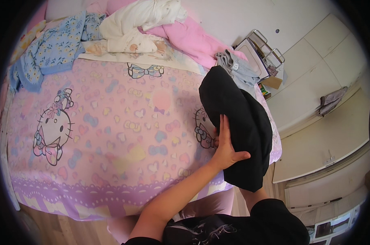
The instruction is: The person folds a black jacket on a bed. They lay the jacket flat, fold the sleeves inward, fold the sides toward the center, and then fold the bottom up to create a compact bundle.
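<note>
A folded black cloth garment point(243, 128) is held up over the right side of the bed. Against its left side lies my left hand point(228, 148), thumb spread across the fabric and the other fingers along its edge. My right hand is hidden behind or inside the black garment; only the forearm shows below it. The bed carries a pink cartoon-print sheet point(111, 122) with a purple lace-pattern border. Just beyond the black garment, a folded grey garment point(238, 67) rests on the bed's far right corner.
Along the bed's far side lie a blue floral garment point(58, 49), a cream garment point(130, 30) and a pink garment point(188, 39). A bedside unit with a metal rack point(264, 52) stands at the back right. White cabinets point(319, 67) line the right, with a grey cloth point(332, 99) hanging there.
</note>
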`<action>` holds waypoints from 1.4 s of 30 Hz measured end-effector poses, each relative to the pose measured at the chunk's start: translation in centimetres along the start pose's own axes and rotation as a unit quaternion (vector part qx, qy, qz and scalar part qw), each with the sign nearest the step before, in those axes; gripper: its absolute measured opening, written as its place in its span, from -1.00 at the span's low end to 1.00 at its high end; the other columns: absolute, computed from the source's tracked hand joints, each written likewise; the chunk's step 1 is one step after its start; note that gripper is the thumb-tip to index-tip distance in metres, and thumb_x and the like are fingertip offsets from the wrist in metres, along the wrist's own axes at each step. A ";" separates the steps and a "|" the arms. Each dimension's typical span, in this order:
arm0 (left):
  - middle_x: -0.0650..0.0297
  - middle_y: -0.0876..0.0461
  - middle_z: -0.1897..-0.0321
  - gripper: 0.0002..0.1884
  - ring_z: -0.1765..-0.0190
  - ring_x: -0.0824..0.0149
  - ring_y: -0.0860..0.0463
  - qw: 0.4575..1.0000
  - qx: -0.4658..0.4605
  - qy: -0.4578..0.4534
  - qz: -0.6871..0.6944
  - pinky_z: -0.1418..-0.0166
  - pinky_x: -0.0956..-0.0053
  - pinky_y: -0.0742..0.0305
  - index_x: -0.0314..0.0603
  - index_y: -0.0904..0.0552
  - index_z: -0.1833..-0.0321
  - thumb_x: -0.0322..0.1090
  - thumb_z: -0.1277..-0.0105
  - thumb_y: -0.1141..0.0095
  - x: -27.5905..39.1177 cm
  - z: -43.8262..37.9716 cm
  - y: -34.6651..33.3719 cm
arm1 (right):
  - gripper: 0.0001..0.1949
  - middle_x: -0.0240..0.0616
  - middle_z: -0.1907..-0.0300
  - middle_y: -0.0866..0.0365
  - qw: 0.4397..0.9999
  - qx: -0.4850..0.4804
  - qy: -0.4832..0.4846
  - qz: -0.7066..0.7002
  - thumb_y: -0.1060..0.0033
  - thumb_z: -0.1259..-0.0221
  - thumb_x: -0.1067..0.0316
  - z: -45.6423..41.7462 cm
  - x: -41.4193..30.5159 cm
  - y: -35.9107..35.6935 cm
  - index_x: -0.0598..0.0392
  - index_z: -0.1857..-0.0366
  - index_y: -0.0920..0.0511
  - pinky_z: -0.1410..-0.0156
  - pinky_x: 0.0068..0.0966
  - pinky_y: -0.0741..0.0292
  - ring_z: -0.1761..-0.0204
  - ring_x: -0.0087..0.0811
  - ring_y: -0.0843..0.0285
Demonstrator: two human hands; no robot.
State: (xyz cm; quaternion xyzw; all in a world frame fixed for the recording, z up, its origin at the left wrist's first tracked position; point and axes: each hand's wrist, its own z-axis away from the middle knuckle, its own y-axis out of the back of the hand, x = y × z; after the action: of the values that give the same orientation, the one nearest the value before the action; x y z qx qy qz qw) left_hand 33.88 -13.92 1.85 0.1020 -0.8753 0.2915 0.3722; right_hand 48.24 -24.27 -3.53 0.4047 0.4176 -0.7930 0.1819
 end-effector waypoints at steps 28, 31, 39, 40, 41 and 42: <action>0.10 -0.16 -0.27 -0.29 -0.26 0.30 -0.23 0.891 0.243 0.122 0.364 -0.29 0.38 -0.17 -0.17 0.13 -0.40 0.00 -0.37 0.14 -2.5 -3.4 10.3 | -0.60 -0.12 0.02 -0.53 0.997 -0.054 -0.039 -0.049 0.05 -0.25 0.24 -2.6 -0.6 -1.6 0.24 -0.09 -0.39 -0.10 -0.38 -0.48 0.04 -0.27 -0.53; 0.10 -0.20 -0.24 -0.33 -0.23 0.29 -0.27 0.882 0.238 0.168 0.370 -0.26 0.38 -0.22 -0.19 0.07 -0.37 -0.04 -0.35 0.12 -3.5 -3.8 11.9 | -0.60 -0.12 0.02 -0.53 0.994 -0.076 -0.040 -0.065 0.05 -0.25 0.24 -2.9 -0.6 -1.7 0.25 -0.09 -0.38 -0.10 -0.38 -0.48 0.04 -0.27 -0.53; 0.11 -0.33 -0.13 -0.43 -0.13 0.27 -0.38 0.889 0.212 0.244 0.324 -0.17 0.38 -0.33 -0.24 -0.10 -0.29 -0.15 -0.32 0.05 -2.4 -3.9 14.0 | -0.50 -0.10 -0.09 -0.43 0.922 0.115 0.158 0.335 -0.05 -0.22 0.15 -0.3 -2.1 -6.6 0.21 -0.18 -0.29 -0.16 -0.39 -0.38 -0.05 -0.29 -0.44; 0.11 -0.34 -0.12 -0.44 -0.12 0.26 -0.40 0.891 0.207 0.253 0.316 -0.16 0.37 -0.34 -0.25 -0.12 -0.28 -0.16 -0.32 0.04 -2.1 -3.7 14.2 | -0.47 -0.10 -0.11 -0.41 0.873 0.159 0.217 0.408 -0.07 -0.21 0.16 0.8 -2.2 -7.1 0.20 -0.20 -0.27 -0.16 -0.40 -0.36 -0.06 -0.29 -0.43; 0.11 -0.36 -0.11 -0.45 -0.11 0.26 -0.41 0.892 0.203 0.260 0.310 -0.15 0.37 -0.35 -0.25 -0.14 -0.27 -0.18 -0.31 0.03 -1.5 -3.5 14.3 | -0.45 -0.10 -0.14 -0.38 0.810 0.204 0.274 0.478 -0.09 -0.20 0.16 2.3 -2.5 -7.8 0.20 -0.22 -0.24 -0.17 -0.40 -0.35 -0.08 -0.28 -0.41; 0.11 -0.37 -0.09 -0.46 -0.10 0.26 -0.42 0.893 0.199 0.267 0.303 -0.14 0.37 -0.37 -0.26 -0.16 -0.26 -0.19 -0.31 0.02 -1.1 -3.4 14.4 | -0.41 -0.09 -0.17 -0.34 0.813 0.143 0.302 0.476 -0.13 -0.17 0.18 4.1 -2.8 -9.7 0.20 -0.24 -0.21 -0.18 -0.39 -0.34 -0.10 -0.26 -0.39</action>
State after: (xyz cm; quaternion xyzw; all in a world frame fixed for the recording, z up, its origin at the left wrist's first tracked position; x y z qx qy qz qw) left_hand 30.94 -0.35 -3.28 -0.1775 -0.6552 0.5748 0.4571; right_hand 41.88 -22.01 5.03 0.7938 0.0884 -0.4955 0.3414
